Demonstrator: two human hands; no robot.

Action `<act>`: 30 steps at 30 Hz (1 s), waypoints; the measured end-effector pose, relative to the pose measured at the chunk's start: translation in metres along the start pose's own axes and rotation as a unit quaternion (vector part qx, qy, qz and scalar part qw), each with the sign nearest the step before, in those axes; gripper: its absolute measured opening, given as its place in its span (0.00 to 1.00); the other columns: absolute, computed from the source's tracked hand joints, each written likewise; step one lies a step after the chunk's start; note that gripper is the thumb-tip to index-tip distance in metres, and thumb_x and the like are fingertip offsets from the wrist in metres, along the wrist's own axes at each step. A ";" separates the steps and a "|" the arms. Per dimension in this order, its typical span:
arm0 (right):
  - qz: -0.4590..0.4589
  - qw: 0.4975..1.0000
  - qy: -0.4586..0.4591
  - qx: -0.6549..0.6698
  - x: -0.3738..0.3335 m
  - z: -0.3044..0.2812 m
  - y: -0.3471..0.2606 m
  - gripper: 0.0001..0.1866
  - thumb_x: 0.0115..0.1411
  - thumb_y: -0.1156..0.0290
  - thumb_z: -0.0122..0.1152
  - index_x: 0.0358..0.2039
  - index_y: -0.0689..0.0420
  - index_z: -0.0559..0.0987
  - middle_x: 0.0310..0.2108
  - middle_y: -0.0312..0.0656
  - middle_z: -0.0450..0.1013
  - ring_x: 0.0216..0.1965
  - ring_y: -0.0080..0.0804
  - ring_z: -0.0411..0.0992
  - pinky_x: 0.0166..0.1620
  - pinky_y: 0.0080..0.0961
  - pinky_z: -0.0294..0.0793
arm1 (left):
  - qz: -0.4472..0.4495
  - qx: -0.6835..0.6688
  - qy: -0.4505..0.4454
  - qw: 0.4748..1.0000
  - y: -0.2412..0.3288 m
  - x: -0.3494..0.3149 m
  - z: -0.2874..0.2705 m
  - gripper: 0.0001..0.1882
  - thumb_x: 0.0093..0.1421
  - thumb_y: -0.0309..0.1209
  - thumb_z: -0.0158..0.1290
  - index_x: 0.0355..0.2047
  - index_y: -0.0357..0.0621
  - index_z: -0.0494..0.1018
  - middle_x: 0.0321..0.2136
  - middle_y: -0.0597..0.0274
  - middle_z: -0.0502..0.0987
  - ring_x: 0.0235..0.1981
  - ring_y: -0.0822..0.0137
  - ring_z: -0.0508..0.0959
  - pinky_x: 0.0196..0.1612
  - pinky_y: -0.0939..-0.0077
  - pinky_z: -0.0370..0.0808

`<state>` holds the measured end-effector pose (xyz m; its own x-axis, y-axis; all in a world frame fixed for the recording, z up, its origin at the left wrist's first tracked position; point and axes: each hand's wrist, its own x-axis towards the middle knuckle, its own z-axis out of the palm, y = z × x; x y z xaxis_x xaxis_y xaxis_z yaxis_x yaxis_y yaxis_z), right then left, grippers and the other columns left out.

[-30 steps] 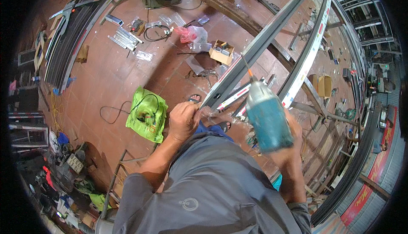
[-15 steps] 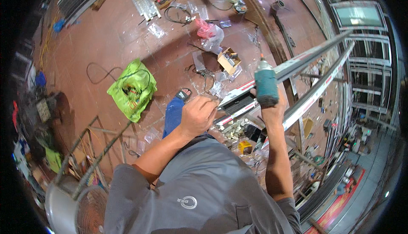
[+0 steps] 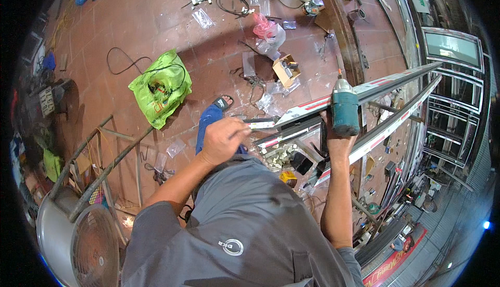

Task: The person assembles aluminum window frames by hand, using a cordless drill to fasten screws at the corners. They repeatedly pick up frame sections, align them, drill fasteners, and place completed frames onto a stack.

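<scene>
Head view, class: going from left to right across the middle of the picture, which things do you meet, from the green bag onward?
Green plastic bag → blue sandal → left hand → small open cardboard box → teal cordless drill held in the right hand → long metal frame rails.

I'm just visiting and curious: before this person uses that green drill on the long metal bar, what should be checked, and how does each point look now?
1. Right hand grips green drill: ok.
2. Left hand steadies the end of the metal bar: ok.
3. Bit seated on a screw: cannot tell.
4. Fingers away from the bit: ok.
5. Floor underfoot free of cables and bags: not ok, black cable and green bag lie nearby.
</scene>
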<state>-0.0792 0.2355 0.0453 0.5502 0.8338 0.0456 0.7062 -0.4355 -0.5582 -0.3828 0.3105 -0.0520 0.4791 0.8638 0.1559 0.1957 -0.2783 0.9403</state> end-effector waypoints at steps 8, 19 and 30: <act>-0.010 0.999 0.002 -0.044 -0.002 0.000 -0.002 0.21 0.58 0.64 0.77 0.46 0.62 0.82 0.40 0.47 0.81 0.39 0.43 0.78 0.47 0.38 0.76 | -0.233 -0.307 -0.110 0.916 -0.020 0.014 0.031 0.18 0.61 0.27 0.61 0.51 0.37 0.77 0.43 0.58 0.81 0.40 0.71 0.81 0.40 0.74 0.78; -0.063 0.997 0.033 -0.038 -0.001 0.001 -0.004 0.16 0.59 0.66 0.76 0.42 0.62 0.83 0.35 0.49 0.82 0.35 0.43 0.80 0.42 0.37 0.78 | 0.139 0.038 -0.068 0.987 -0.009 0.023 0.065 0.30 0.47 0.31 0.67 0.53 0.39 0.78 0.34 0.53 0.79 0.32 0.53 0.80 0.36 0.63 0.77; -0.039 0.998 0.037 0.022 -0.001 0.001 -0.005 0.14 0.56 0.71 0.77 0.40 0.62 0.83 0.34 0.47 0.81 0.35 0.43 0.80 0.41 0.37 0.78 | -0.247 -0.391 -0.133 0.877 -0.024 -0.029 0.016 0.23 0.57 0.32 0.64 0.52 0.39 0.73 0.40 0.63 0.76 0.37 0.71 0.76 0.43 0.72 0.76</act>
<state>-0.0838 0.2367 0.0475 0.5277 0.8360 0.1508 0.7287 -0.3543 -0.5861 -0.3876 0.2849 -0.0843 0.7045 0.6401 -0.3065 -0.1604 0.5644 0.8098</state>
